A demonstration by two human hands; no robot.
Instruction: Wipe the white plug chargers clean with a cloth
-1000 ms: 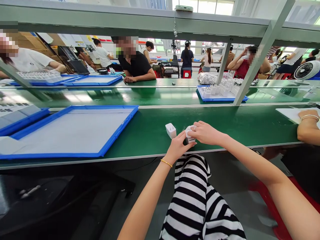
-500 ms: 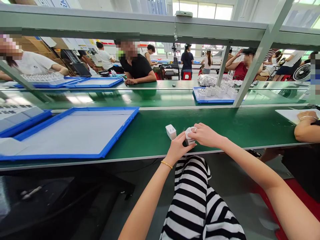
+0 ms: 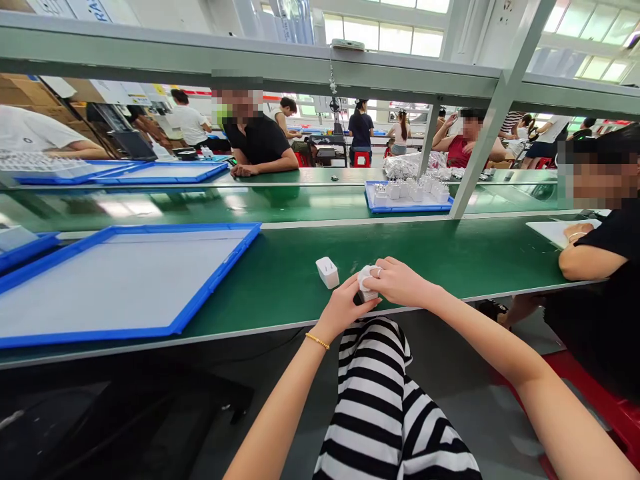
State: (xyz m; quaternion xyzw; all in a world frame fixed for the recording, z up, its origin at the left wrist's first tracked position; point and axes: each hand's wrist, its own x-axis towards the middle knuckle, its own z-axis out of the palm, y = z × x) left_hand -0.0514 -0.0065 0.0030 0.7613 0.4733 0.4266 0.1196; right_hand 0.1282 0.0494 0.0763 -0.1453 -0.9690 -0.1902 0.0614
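The fingers (image 3: pixel 384 269) of both hands close around a white charger (image 3: pixel 367 285) at the near edge of a green tabletop (image 3: pixel 450 267), the right hand (image 3: pixel 400 283) curled over it, the left hand (image 3: pixel 345 308) cupping from below. A second white charger (image 3: pixel 327 272) stands upright just beyond the left hand, untouched, forearms angling inward.
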